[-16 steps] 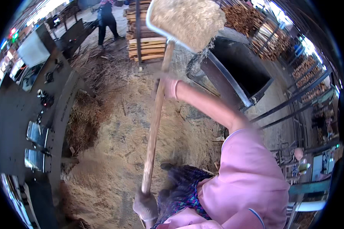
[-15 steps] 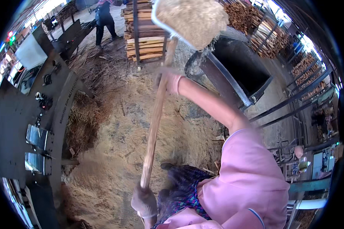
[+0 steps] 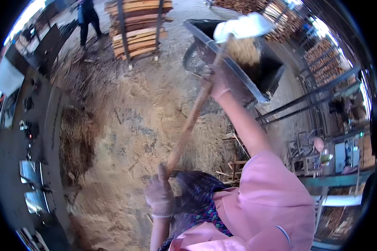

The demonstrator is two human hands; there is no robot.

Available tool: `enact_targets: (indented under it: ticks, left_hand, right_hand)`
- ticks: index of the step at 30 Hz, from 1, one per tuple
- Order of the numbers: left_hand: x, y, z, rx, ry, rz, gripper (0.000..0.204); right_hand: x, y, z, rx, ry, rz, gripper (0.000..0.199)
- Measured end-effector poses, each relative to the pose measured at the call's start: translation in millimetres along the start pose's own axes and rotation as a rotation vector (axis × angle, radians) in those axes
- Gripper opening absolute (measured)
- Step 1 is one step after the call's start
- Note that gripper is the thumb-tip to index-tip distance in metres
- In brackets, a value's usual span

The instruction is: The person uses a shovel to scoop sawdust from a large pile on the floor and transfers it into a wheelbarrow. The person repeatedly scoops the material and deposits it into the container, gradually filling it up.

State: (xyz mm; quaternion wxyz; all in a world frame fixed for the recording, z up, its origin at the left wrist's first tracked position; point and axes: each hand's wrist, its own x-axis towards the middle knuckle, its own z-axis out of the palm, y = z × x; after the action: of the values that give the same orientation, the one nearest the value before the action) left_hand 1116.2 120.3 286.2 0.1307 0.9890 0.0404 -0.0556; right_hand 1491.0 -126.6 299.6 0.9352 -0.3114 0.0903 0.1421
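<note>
My gloved left hand point(image 3: 160, 194) grips the lower end of a long wooden shovel handle point(image 3: 189, 123). Further up the same handle, my gloved right hand point(image 3: 214, 80) is closed around it, arm stretched out in a pink sleeve. The white shovel blade point(image 3: 244, 27) is tipped over a dark metal wheelbarrow point(image 3: 234, 67), and sawdust point(image 3: 243, 51) is falling from it into the tub. The floor below me is covered in sawdust point(image 3: 125, 138).
A stack of wooden planks point(image 3: 136, 25) stands at the back beside the barrow. A person point(image 3: 87, 19) stands at the far left near dark machines point(image 3: 29, 125). Racks of stacked wood point(image 3: 322, 62) and metal rails point(image 3: 305, 100) run along the right.
The loaded blade has swung to the right over the wheelbarrow and tipped, and the sawdust is now pouring off it. Both hands keep their hold on the handle.
</note>
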Motion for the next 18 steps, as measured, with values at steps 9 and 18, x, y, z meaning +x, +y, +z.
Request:
enact_targets:
  ticks: [9, 18]
  left_hand:
    - [-25.4, -30.0, 131.6, -0.438, -0.242, -0.326, 0.048]
    - [-264.7, -39.4, 206.6, -0.826, -0.325, -0.572, 0.035]
  right_hand:
    - [-74.2, 50.6, -17.5, -0.609, 0.318, 0.101, 0.029]
    - [-147.1, 173.8, -33.0, -0.639, -0.139, 0.187, 0.028]
